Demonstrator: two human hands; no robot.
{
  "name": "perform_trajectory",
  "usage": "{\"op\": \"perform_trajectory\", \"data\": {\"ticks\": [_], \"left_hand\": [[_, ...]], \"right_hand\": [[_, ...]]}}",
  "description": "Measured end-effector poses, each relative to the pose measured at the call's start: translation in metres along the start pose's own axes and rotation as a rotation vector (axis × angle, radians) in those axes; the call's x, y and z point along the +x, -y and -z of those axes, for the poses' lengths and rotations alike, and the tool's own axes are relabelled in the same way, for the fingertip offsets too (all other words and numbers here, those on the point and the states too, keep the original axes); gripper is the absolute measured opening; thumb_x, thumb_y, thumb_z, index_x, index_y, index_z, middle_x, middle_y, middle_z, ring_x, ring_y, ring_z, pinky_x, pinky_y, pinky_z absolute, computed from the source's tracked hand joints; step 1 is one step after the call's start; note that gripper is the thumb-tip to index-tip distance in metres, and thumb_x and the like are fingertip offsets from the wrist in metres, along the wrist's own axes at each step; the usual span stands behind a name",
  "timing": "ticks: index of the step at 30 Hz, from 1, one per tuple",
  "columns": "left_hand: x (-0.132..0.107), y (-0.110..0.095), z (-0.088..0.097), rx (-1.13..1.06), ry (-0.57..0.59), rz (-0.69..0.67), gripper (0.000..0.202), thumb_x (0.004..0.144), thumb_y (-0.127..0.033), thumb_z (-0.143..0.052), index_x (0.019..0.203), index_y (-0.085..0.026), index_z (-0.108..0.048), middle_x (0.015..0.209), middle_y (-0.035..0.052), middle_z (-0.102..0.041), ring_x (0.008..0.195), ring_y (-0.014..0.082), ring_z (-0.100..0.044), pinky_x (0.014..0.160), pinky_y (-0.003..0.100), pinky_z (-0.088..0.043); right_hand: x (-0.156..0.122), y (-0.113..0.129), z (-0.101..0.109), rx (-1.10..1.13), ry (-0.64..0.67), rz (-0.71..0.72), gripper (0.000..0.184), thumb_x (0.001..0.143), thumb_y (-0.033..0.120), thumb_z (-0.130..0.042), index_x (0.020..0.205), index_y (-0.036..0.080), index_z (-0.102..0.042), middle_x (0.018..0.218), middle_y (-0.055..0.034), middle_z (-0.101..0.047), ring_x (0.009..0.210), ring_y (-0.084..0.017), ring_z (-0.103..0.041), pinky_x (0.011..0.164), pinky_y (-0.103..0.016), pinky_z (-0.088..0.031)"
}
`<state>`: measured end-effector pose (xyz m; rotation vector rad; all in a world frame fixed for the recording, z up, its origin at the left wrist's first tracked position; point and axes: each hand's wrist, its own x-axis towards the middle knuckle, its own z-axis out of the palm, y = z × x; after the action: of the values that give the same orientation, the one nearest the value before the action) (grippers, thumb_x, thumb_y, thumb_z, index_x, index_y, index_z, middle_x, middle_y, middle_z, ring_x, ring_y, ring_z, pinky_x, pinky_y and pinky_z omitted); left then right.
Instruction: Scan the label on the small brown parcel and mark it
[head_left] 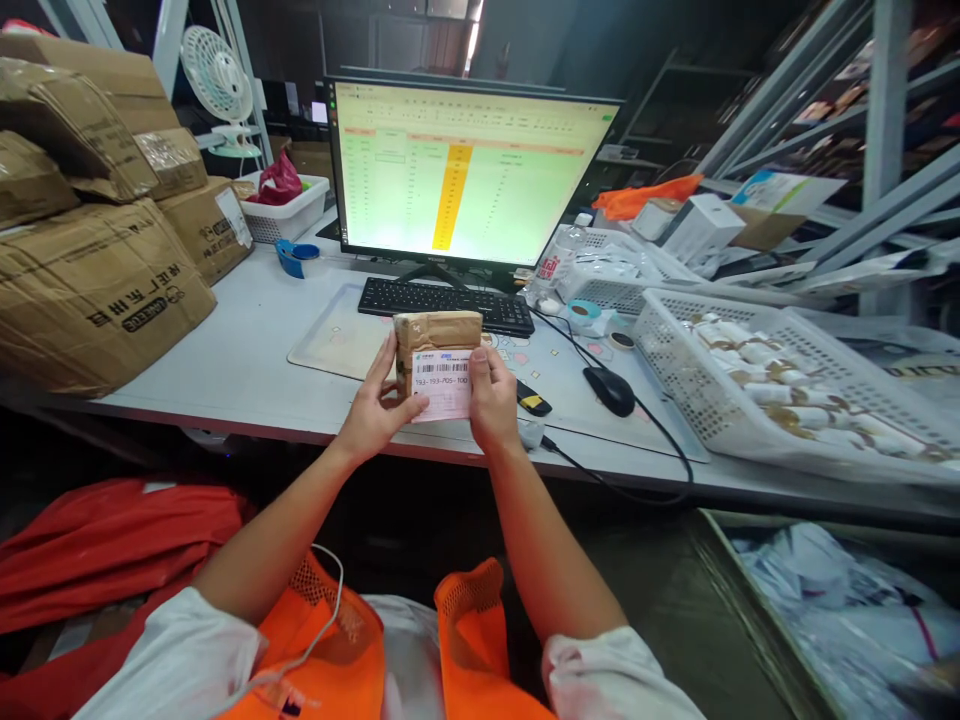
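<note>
Head view, forward-down across desk (247, 340)

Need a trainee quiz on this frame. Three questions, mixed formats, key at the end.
1. Multiple choice: what do the left hand and the right hand hold between them?
A) a plastic bottle
B) a small brown parcel
C) a roll of tape

2. True or false: in the picture, the black computer mouse lies to the right of the black keyboard.

3. Fill in the blank: the paper label held facing the camera shows a ______ just above its large printed number.

Key: 1. B; 2. True; 3. barcode
</note>
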<state>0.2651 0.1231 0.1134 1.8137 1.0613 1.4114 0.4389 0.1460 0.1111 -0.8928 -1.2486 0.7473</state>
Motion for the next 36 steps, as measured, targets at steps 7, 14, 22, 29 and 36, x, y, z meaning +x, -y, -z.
{"op": "perform_trajectory", "data": {"ticks": [7,14,22,29,36], "left_hand": [[-0.006,0.025,0.019,0.069,-0.307,-0.082,0.079,0.099,-0.055,-0.059,0.165,-0.023,-0.031,0.163,0.0112,-0.043,0.15,0.0279,-0.043,0.125,0.042,-0.037],[0.008,0.041,0.02,0.313,-0.367,-0.253,0.068,0.1,-0.048,-0.057,0.16,-0.021,-0.041,0.164,0.0121,-0.041,0.153,0.0278,-0.037,0.129,0.044,-0.03],[0.007,0.07,0.028,0.603,-0.377,-0.29,0.065,0.1,-0.04,-0.056,0.159,-0.017,-0.041,0.163,0.0188,-0.04,0.153,0.0295,-0.037,0.126,0.048,-0.032],[0.001,0.075,0.022,0.713,-0.344,-0.299,0.063,0.099,-0.038,-0.056,0.158,-0.019,-0.044,0.165,0.0194,-0.035,0.153,0.0317,-0.036,0.123,0.051,-0.035],[0.003,0.079,0.035,0.667,-0.355,-0.26,0.065,0.101,-0.038,-0.053,0.161,-0.017,-0.038,0.167,0.0187,-0.033,0.154,0.0303,-0.036,0.126,0.049,-0.032]], "right_hand": [[-0.019,-0.026,0.069,-0.793,0.056,-0.03,0.07,0.096,0.052,-0.053,0.152,0.009,-0.048,0.136,-0.0214,-0.066,0.128,-0.036,-0.061,0.109,-0.053,-0.045],[-0.029,-0.051,0.061,-1.328,0.337,-0.168,0.07,0.093,0.029,-0.053,0.155,-0.001,-0.04,0.133,-0.0264,-0.063,0.123,-0.038,-0.058,0.105,-0.047,-0.044],[-0.025,0.025,0.082,-0.715,0.421,-0.177,0.029,0.087,0.042,-0.059,0.095,0.017,-0.071,0.086,-0.006,-0.07,0.08,-0.024,-0.063,0.073,-0.032,-0.049],[-0.039,0.058,0.088,-0.52,0.446,-0.125,0.023,0.084,0.04,-0.061,0.077,0.019,-0.065,0.075,-0.0011,-0.065,0.07,-0.019,-0.055,0.064,-0.028,-0.045],[-0.036,0.055,0.085,-0.5,0.446,-0.136,0.025,0.082,0.041,-0.061,0.069,0.02,-0.059,0.067,0.0,-0.058,0.062,-0.016,-0.049,0.058,-0.028,-0.042]]}}
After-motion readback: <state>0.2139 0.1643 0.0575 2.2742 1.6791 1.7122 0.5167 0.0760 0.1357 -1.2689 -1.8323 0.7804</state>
